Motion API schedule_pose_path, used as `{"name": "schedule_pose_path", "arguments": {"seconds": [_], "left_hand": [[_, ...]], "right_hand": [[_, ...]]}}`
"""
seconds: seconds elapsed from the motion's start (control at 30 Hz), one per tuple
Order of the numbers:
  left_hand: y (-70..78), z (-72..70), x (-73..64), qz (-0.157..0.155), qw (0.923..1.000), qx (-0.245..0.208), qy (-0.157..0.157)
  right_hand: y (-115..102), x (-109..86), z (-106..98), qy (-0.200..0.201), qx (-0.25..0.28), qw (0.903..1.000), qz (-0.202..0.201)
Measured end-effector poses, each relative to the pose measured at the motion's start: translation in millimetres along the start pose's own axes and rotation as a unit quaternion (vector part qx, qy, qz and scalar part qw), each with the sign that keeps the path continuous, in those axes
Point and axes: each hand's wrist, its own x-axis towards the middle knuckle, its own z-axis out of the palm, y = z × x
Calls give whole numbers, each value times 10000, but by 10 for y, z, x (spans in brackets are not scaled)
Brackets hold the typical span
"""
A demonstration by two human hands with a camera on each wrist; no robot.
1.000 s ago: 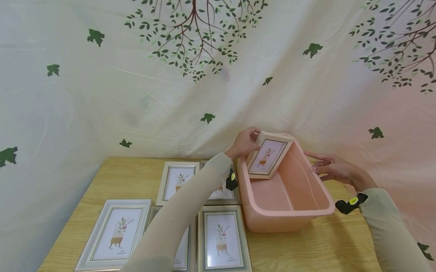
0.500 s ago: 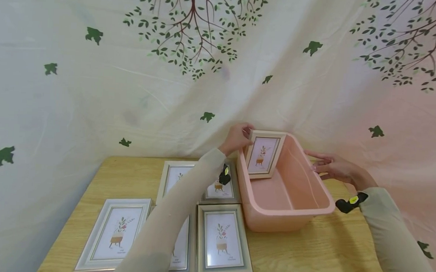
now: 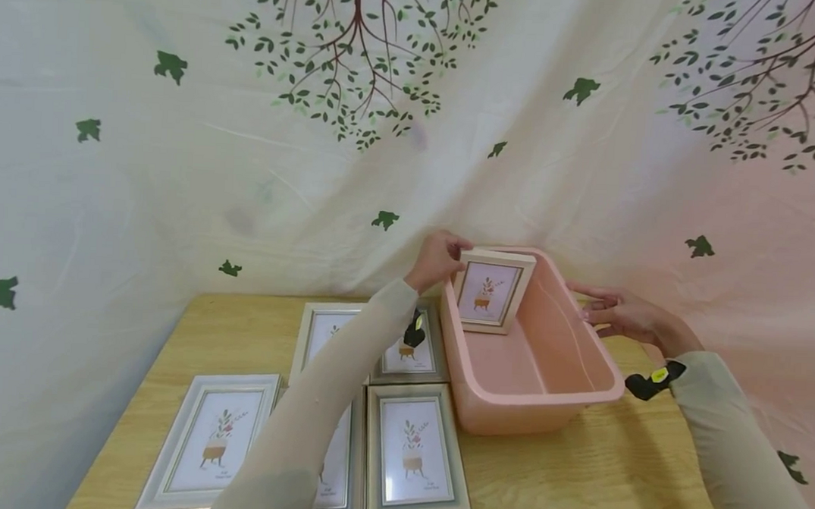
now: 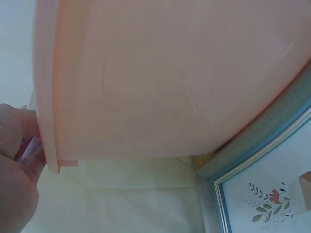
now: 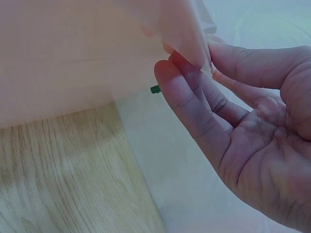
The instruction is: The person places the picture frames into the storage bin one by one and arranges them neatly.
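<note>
A cream picture frame with a plant print leans upright inside the pink plastic bin, against its back left corner. My left hand pinches the frame's upper left corner at the bin's rim. From the left wrist view, the left hand shows beside the rim, and the bin wall hides most of the frame. On the far right side, my right hand holds the bin's rim. In the right wrist view, the thumb of the right hand lies at the rim with the fingers curled beneath it.
Several picture frames lie flat on the wooden table left of the bin, including a white frame and a silver-grey frame near the front. My left forearm crosses over some. A leaf-printed cloth hangs behind the table.
My left hand has moved left with the cream picture frame, which has turned from tilted to more upright and settled lower in the bin's corner. The right hand stays at the rim.
</note>
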Motion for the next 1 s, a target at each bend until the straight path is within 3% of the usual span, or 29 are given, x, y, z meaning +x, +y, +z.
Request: {"name": "schedule_pose_path", "arguments": {"seconds": [0.2,0.4,1.0], "left_hand": [[-40,33,12,192,9996,60,216],[-62,67,29,121,9990,180,379],[-77,20,-19,99,9984,219,505]], "right_hand": [[7,-12,17,25,-83,10000,5],[13,-9,18,-10,-109,9999,-62],[30,4,1,-30,-82,9999,-80]]}}
